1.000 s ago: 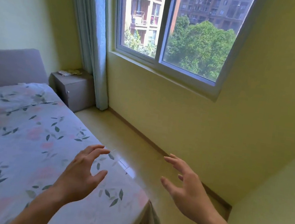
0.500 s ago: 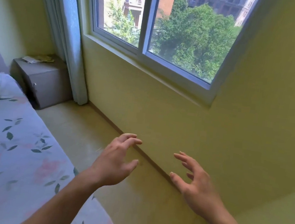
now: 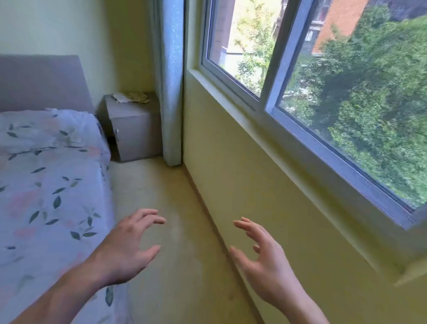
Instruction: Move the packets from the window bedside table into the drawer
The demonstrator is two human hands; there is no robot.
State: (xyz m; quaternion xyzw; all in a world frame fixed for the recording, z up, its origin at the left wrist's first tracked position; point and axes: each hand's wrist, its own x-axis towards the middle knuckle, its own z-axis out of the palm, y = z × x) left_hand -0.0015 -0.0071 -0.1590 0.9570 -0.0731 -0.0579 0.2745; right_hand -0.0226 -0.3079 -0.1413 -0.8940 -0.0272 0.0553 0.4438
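The view has swung left since the earlier frame; the bed (image 3: 33, 194) is back. Packets (image 3: 132, 97) lie on the table (image 3: 134, 126) at 11 o'clock, well apart from the left hand (image 3: 128, 248) and right hand (image 3: 264, 263), both spread and empty. Packets look light and limp; pinch an edge.

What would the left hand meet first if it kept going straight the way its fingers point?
Probably nothing soon: the left hand points along the bare floor strip between bed and wall. Farther on stand the curtain and bedside table; depth is unclear.
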